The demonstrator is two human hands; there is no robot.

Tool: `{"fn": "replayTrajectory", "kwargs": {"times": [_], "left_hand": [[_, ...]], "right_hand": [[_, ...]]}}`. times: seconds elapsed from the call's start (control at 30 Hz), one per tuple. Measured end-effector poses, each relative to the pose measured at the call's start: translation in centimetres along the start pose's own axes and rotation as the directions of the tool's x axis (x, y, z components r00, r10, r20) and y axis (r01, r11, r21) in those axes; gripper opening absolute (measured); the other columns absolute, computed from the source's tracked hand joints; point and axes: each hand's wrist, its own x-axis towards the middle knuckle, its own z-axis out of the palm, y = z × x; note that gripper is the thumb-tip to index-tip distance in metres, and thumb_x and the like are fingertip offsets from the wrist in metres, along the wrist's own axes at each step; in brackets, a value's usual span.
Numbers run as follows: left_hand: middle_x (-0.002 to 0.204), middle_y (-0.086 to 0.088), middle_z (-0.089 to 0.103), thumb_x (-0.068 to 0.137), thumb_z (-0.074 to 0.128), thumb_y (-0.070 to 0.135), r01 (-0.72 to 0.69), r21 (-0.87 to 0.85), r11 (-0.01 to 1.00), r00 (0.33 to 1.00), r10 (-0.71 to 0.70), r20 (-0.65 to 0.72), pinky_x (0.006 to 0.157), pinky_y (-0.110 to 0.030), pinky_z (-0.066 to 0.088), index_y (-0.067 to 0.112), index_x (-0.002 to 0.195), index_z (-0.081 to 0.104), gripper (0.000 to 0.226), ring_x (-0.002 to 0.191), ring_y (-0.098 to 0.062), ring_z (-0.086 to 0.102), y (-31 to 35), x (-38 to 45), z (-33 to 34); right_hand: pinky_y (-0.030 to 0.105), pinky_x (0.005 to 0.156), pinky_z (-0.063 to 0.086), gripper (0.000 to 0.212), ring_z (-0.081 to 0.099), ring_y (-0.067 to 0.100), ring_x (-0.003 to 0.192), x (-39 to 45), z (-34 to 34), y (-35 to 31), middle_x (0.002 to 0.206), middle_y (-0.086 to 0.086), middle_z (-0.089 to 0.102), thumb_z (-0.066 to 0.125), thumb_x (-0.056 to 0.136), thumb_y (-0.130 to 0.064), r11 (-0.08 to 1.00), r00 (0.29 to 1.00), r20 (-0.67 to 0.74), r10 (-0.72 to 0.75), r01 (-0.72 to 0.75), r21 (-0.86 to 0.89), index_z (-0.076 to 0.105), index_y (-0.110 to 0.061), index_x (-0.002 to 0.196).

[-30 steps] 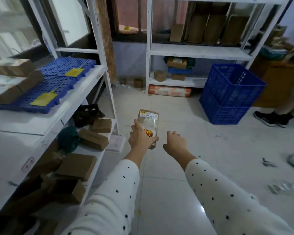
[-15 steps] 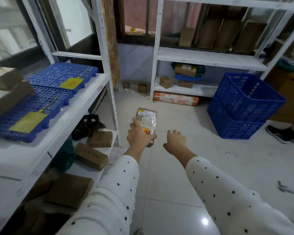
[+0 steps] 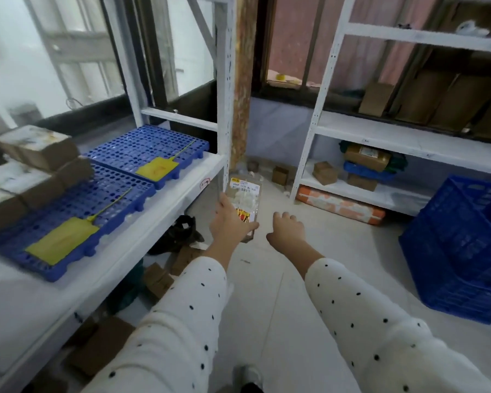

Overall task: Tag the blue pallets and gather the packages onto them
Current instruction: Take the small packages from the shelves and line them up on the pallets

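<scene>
Far left, brown boxes point(image 3: 31, 165) sit stacked on the near blue pallet point(image 3: 77, 211), which lies on the white shelf point(image 3: 165, 202). A yellow tag point(image 3: 61, 241) lies flat at that pallet's front edge. Just behind it, touching, a second blue pallet point(image 3: 146, 148) carries its own yellow tag point(image 3: 157, 168) and no boxes. Compared with the earlier frames, the pallets and shelf sit larger and lower in view, and the shelf post is closer to the hands; the camera has moved nearer the shelf. Under the shelf, loose brown cartons point(image 3: 159, 279) lie on the lower level, blurred.

Centre: the left hand point(image 3: 228, 222) grips a clear-wrapped package point(image 3: 243, 199) with a white printed label on top and a red-yellow sticker lower down, thumb across its front. The package is in the air just beside the shelf's front corner, above the floor, not on a pallet. It was held the same way a second ago, but farther from the shelf. The right hand point(image 3: 287, 231) hangs just beside it, fingers loosely curled, holding nothing, apart from the package, same as before.

Right: a second white rack point(image 3: 380, 131) holds brown parcels, and a blue crate point(image 3: 462, 251) stands on the floor.
</scene>
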Motion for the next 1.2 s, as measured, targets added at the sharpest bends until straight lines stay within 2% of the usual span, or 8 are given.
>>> {"fn": "replayTrajectory", "kwargs": {"times": [0.1, 0.27, 0.53, 0.63, 0.73, 0.83, 1.03, 1.2], "left_hand": [[0.149, -0.013, 0.027, 0.07, 0.077, 0.052, 0.055, -0.015, 0.998, 0.992, -0.057, -0.113, 0.101, -0.044, 0.039, 0.008, 0.151, 0.002, 0.119, 0.133, -0.032, 0.036, 0.1, 4.3, -1.9], [0.148, -0.012, 0.029, 0.069, 0.075, 0.058, 0.185, -0.031, 0.982, 0.937, -0.186, -0.295, 0.099, -0.045, 0.041, 0.009, 0.15, 0.005, 0.118, 0.132, -0.033, 0.038, -0.5, 10.3, -6.5], [0.151, -0.012, 0.025, 0.07, 0.071, 0.063, 0.458, -0.042, 0.888, 0.773, -0.422, -0.474, 0.1, -0.044, 0.042, 0.007, 0.151, 0.002, 0.12, 0.134, -0.031, 0.037, -5.0, 14.6, -14.7], [0.147, -0.013, 0.03, 0.069, 0.069, 0.066, 0.536, 0.018, 0.844, 0.705, -0.436, -0.56, 0.096, -0.041, 0.044, 0.005, 0.151, 0.004, 0.121, 0.131, -0.031, 0.04, -6.7, 15.0, -18.2], [0.148, -0.014, 0.028, 0.07, 0.07, 0.064, 0.557, -0.028, 0.83, 0.632, -0.446, -0.634, 0.097, -0.043, 0.043, 0.005, 0.151, 0.003, 0.121, 0.131, -0.033, 0.04, -8.8, 15.3, -22.6], [0.146, -0.014, 0.031, 0.069, 0.072, 0.063, 0.576, -0.072, 0.814, 0.55, -0.452, -0.703, 0.097, -0.044, 0.043, 0.004, 0.15, 0.006, 0.12, 0.13, -0.033, 0.041, -11.5, 15.2, -26.5], [0.148, -0.015, 0.031, 0.068, 0.075, 0.06, 0.654, -0.202, 0.729, 0.408, -0.565, -0.717, 0.098, -0.044, 0.042, 0.004, 0.151, 0.001, 0.124, 0.13, -0.034, 0.041, -17.2, 14.7, -30.5], [0.152, -0.016, 0.025, 0.066, 0.075, 0.062, 0.755, -0.233, 0.613, 0.355, -0.681, -0.641, 0.099, -0.041, 0.041, 0.002, 0.151, 0.001, 0.127, 0.133, -0.032, 0.039, -20.7, 15.1, -30.8]], "right_hand": [[0.033, 0.087, 0.044, 0.035, 0.052, 0.027, 0.11, 4.8, -1.7, -2.1, 0.121, 0.01, 0.053, 0.05, 0.093, -0.023, 0.987, 0.983, -0.083, -0.161, 0.162, 0.001, 0.047, -0.011, 0.126], [0.037, 0.094, 0.044, 0.043, 0.049, 0.03, 0.122, 12.7, -5.6, -6.4, 0.132, 0.012, 0.05, 0.049, 0.093, -0.022, 0.922, 0.916, -0.126, -0.381, 0.387, 0.029, 0.043, -0.01, 0.134], [0.037, 0.098, 0.039, 0.041, 0.048, 0.028, 0.123, 19.4, -8.5, -17.2, 0.132, 0.011, 0.051, 0.05, 0.093, -0.024, 0.77, 0.753, -0.169, -0.636, 0.633, -0.077, 0.044, -0.01, 0.131], [0.038, 0.097, 0.038, 0.043, 0.048, 0.029, 0.123, 19.6, -9.2, -22.2, 0.133, 0.013, 0.05, 0.05, 0.094, -0.029, 0.708, 0.69, -0.173, -0.703, 0.703, -0.07, 0.043, -0.01, 0.132], [0.04, 0.098, 0.039, 0.048, 0.047, 0.03, 0.124, 19.5, -10.5, -27.3, 0.135, 0.014, 0.048, 0.048, 0.096, -0.035, 0.622, 0.596, -0.229, -0.77, 0.781, -0.055, 0.04, -0.009, 0.135], [0.038, 0.096, 0.04, 0.044, 0.049, 0.031, 0.121, 19.6, -12.1, -31.7, 0.131, 0.015, 0.05, 0.048, 0.096, -0.035, 0.574, 0.545, -0.291, -0.787, 0.819, -0.018, 0.043, -0.008, 0.131], [0.038, 0.094, 0.039, 0.041, 0.049, 0.03, 0.118, 20.0, -13.9, -38.0, 0.129, 0.014, 0.05, 0.044, 0.095, -0.029, 0.488, 0.452, -0.334, -0.827, 0.873, -0.026, 0.044, -0.008, 0.13], [0.04, 0.095, 0.04, 0.047, 0.045, 0.03, 0.121, 20.5, -13.3, -42.0, 0.133, 0.014, 0.046, 0.044, 0.096, -0.036, 0.461, 0.46, -0.248, -0.853, 0.885, 0.058, 0.041, -0.01, 0.135]]}}
